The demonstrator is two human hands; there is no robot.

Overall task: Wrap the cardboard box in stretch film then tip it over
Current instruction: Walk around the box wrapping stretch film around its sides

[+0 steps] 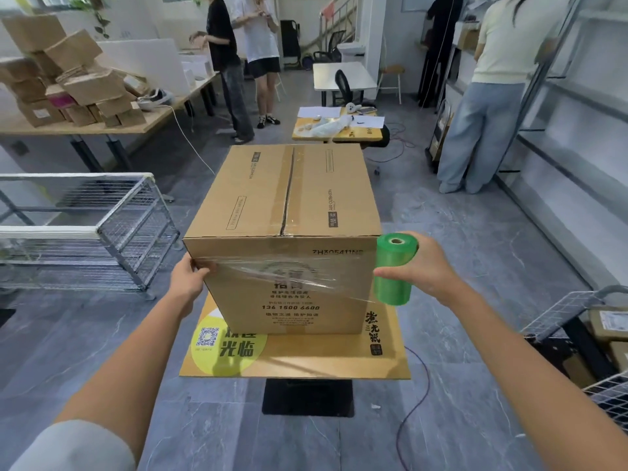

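Well, the cardboard box (289, 205) sits mid-frame on the yellow table (306, 360); left hand (188, 277) pinches the film (278, 270) to its left corner, right hand (426, 266) grips the green stretch-film roll (394, 266). Best pull taut rounding the corner.

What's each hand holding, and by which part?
Right hand grips the green stretch film roll around its middle. Left hand pinches the free end of the stretch film against the front-left edge of the cardboard box.

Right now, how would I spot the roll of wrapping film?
Find the big cardboard box on the yellow table in the middle. At its front right corner, the right hand grips a roll of stretch film. It is the only bright green thing nearby.
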